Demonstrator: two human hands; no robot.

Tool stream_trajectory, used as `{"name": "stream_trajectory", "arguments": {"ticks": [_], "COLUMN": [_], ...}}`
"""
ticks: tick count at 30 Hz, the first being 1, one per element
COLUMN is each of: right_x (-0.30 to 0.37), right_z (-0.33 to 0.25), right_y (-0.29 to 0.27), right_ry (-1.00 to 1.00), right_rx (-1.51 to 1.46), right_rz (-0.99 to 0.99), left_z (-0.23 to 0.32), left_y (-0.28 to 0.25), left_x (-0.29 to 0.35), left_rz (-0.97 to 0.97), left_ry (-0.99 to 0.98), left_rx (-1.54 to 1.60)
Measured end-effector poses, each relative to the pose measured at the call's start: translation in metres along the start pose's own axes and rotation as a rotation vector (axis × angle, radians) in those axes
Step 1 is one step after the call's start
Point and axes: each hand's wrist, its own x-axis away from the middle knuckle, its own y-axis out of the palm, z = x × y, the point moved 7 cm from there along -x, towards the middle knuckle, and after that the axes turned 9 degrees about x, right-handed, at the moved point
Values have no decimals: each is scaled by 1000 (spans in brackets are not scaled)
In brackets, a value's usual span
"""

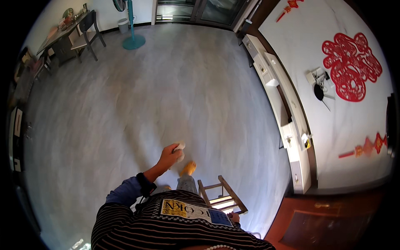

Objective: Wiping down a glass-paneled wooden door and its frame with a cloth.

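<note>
My left hand [168, 157] is closed around a crumpled pale cloth [180, 155], held out in front of my body above the floor. Bits of the cloth stick out past the fingers. Low on the right, beside my hip, my right hand [234, 217] is closed at the near end of a wooden stool [220, 186]. The stool's legs and crossbars point forward, and my striped apron hides part of its near end. Below the cloth, a yellow shoe [188, 168] shows on one of my feet.
Grey floor [166, 91] spreads ahead. Along the right wall runs a long white cabinet [287, 121], with a reddish-brown door [325, 221] nearer me. At the far left stand a desk [58, 36], a chair [86, 36], a bin [123, 26] and a teal fan [133, 41]. Glass doors [200, 11] close the far end.
</note>
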Motion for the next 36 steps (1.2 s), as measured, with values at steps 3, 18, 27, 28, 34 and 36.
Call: {"name": "stream_trajectory", "arguments": {"ticks": [3,18,27,28,34,36], "right_x": [-95,-617,-872,-895,-1024,-1069], "right_z": [-34,-130,-179,-198,-273,-292], "right_y": [-54,-211,-329,-355,-454,-473], "right_ry": [-11,387,-218,-35,-57,-66], "right_rx": [-299,-661,145,57,126,165], "right_rz": [151,-56,77,-13,-7,10], "left_z": [33,151,222,249,302,314], "left_y": [0,-19,-27,-17,-3,2], "left_x": [-76,-381,-609,-625,-766,-813], "left_rz": [23,234,398,396,359,332], "left_ry": [50,133,158,201,254,237], "left_rx": [-7,189,292,294,252,209]}}
